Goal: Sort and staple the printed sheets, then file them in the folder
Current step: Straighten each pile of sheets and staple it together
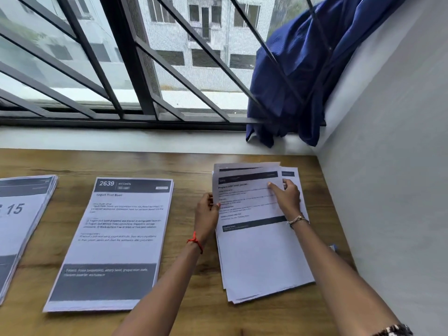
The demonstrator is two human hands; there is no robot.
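Stack [261, 263] near wall [388, 190] | left hand [206, 214] pinches top sheet [247, 197] left edge | right hand [287, 198] pinches right edge

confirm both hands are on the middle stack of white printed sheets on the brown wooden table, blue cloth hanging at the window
Wrong stack. The head view shows the left hand and right hand on the right-hand stack of white printed sheets, not the middle stack. The brown wooden table and blue cloth are right.
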